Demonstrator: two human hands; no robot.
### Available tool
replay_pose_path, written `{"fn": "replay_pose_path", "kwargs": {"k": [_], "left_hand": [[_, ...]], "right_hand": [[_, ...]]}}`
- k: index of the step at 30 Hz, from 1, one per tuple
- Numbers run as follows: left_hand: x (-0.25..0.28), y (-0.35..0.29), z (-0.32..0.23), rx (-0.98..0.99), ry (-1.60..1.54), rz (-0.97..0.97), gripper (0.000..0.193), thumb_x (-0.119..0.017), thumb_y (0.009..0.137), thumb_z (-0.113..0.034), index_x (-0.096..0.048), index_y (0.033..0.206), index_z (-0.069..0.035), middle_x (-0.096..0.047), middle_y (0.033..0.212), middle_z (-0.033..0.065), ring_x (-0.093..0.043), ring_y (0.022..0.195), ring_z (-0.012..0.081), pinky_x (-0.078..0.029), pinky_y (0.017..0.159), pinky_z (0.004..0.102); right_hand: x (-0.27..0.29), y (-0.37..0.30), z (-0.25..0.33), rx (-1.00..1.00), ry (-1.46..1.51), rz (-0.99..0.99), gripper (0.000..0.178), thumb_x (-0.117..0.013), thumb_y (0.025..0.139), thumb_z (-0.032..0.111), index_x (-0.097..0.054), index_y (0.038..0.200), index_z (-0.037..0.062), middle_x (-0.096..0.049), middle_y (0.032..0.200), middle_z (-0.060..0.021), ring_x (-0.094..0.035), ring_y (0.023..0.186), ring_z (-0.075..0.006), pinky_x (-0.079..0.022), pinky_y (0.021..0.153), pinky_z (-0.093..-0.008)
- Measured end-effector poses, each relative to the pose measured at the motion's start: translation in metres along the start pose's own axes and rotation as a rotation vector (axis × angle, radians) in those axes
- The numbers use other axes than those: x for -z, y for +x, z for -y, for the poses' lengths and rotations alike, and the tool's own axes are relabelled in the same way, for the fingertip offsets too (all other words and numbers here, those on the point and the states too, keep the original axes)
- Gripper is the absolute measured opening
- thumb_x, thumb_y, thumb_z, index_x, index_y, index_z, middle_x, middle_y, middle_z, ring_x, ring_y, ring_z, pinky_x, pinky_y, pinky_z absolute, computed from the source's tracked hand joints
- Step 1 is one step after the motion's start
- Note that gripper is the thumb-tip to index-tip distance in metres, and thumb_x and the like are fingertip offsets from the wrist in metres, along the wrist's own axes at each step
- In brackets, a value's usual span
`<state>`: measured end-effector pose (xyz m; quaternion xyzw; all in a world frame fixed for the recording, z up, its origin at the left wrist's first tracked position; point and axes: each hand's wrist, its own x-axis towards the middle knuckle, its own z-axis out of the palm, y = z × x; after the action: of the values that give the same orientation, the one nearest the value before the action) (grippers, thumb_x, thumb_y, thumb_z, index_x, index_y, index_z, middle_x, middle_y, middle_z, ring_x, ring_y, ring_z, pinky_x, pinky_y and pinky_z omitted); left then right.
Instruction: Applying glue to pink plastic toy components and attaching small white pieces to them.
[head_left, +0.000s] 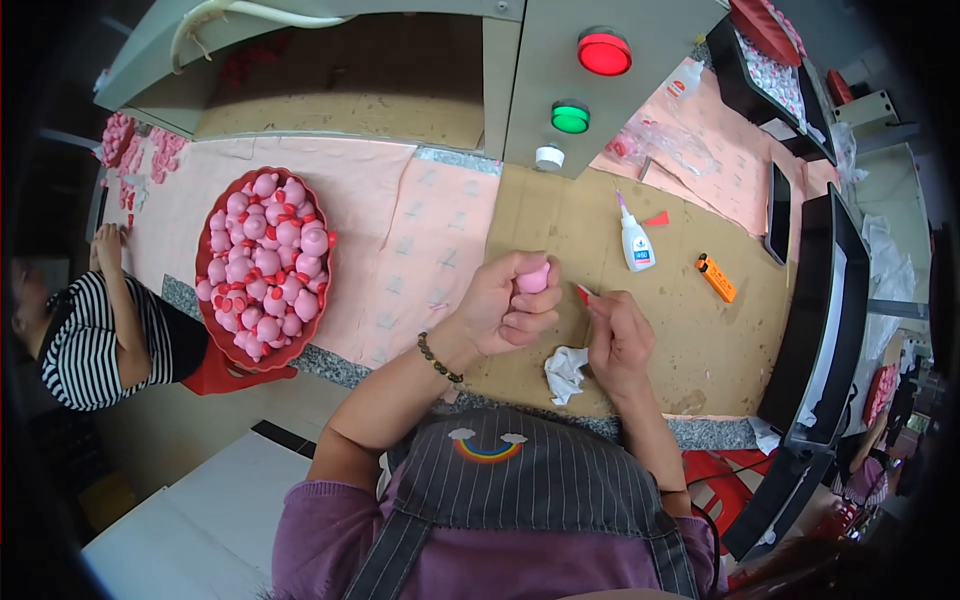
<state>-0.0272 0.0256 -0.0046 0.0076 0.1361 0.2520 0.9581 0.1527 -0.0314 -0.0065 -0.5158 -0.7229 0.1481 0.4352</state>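
My left hand (500, 305) is closed around a small round pink toy piece (533, 280), which shows between thumb and fingers. To its right, my right hand (620, 340) pinches a small red piece (584, 293) with a pale edge, its tip pointing toward the pink piece but apart from it. A crumpled white tissue (566, 374) lies between my wrists. Beyond my right hand a white glue bottle (636, 245) with a purple nozzle lies on the brown board (540, 210), a red scrap (656, 218) beside it.
A red scalloped basket (325, 290) heaped with pink and red toy pieces stands at left. An orange lighter (716, 279) and a dark phone (778, 213) lie at right. A grey machine box (600, 100) rises at the back. Black trays (815, 310) border the right. Another person (100, 330) sits left.
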Motion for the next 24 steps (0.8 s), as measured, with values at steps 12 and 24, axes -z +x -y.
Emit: {"fn": "replay_pose_path", "kwargs": {"k": [12, 24], "left_hand": [[-0.007, 0.004, 0.005, 0.009, 0.137, -0.311, 0.04, -0.034, 0.095, -0.043, -0.045, 0.073, -0.012, -0.027, 0.05, -0.0049, -0.023, 0.037, 0.0063, -0.013, 0.03, 0.019], [-0.006, 0.003, 0.009, -0.031, 0.277, -0.331, 0.038, -0.031, 0.095, -0.041, -0.046, 0.073, -0.013, -0.025, 0.049, -0.0044, -0.023, 0.037, 0.0072, -0.013, 0.03, 0.0216]], "right_hand": [[-0.009, 0.044, 0.037, 0.066, 0.18, -0.057, 0.015, -0.056, 0.073, -0.014, -0.057, 0.085, -0.0046, -0.056, 0.074, -0.0138, -0.055, 0.061, -0.0193, -0.042, 0.051, -0.0268], [-0.002, 0.039, 0.029, 0.109, 0.097, -0.061, 0.016, -0.055, 0.069, -0.015, -0.058, 0.079, -0.0037, -0.057, 0.07, -0.0131, -0.055, 0.055, -0.0223, -0.043, 0.047, -0.0289]]}}
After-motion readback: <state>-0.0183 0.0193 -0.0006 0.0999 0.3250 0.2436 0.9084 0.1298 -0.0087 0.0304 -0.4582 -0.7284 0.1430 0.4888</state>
